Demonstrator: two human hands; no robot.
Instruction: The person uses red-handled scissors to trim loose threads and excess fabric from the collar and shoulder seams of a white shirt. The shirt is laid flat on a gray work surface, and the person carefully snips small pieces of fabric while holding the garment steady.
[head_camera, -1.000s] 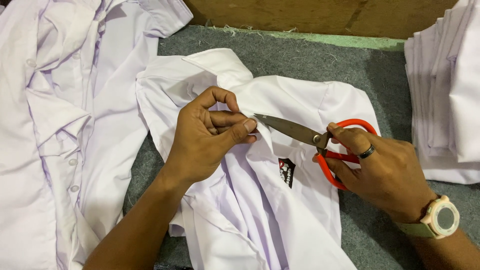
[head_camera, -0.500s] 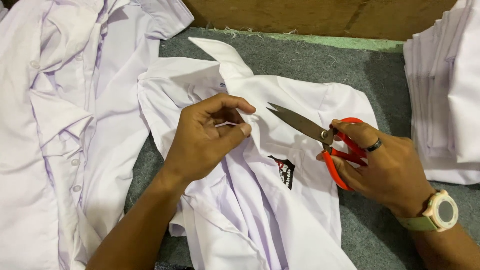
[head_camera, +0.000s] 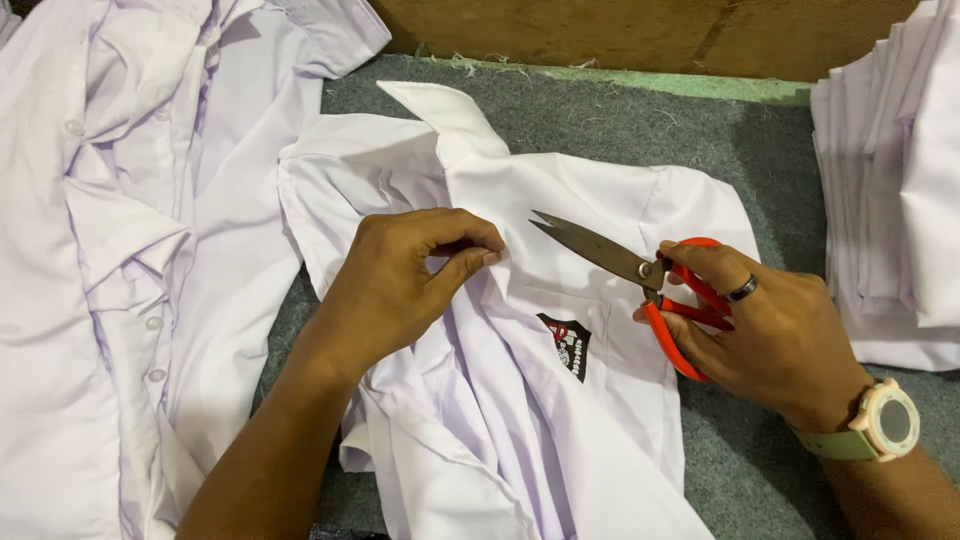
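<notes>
Head view: a white cotton short-sleeved shirt with a pointed collar (head_camera: 560, 330) is laid open on a grey felt-covered work surface (head_camera: 640, 120), roughly at frame centre. A small dark shield-shaped emblem (head_camera: 566, 345) is seen on the chest panel of the shirt. The left hand (head_camera: 400, 285) is placed on the shirt just below the collar; thumb and fingertips (head_camera: 488, 243) are pinched narrowly together, and a small fold of the white fabric appears to be held between them. The right hand (head_camera: 775, 335) is closed around the orange-red loop handles of a pair of steel-bladed scissors (head_camera: 640, 275); the blades are seen slightly parted, with the tips directed toward the left hand, near the pinch but apart from it. A dark ring (head_camera: 742, 290) is worn on one finger of the right hand, and a pale round-faced wristwatch on a green strap (head_camera: 885, 425) is worn at its wrist. A loose heap of white buttoned shirts (head_camera: 120, 250) is noted to the left, and a folded stack of white garments (head_camera: 890, 190) at the right edge. A brown board (head_camera: 620, 30) is observed along the far edge.
</notes>
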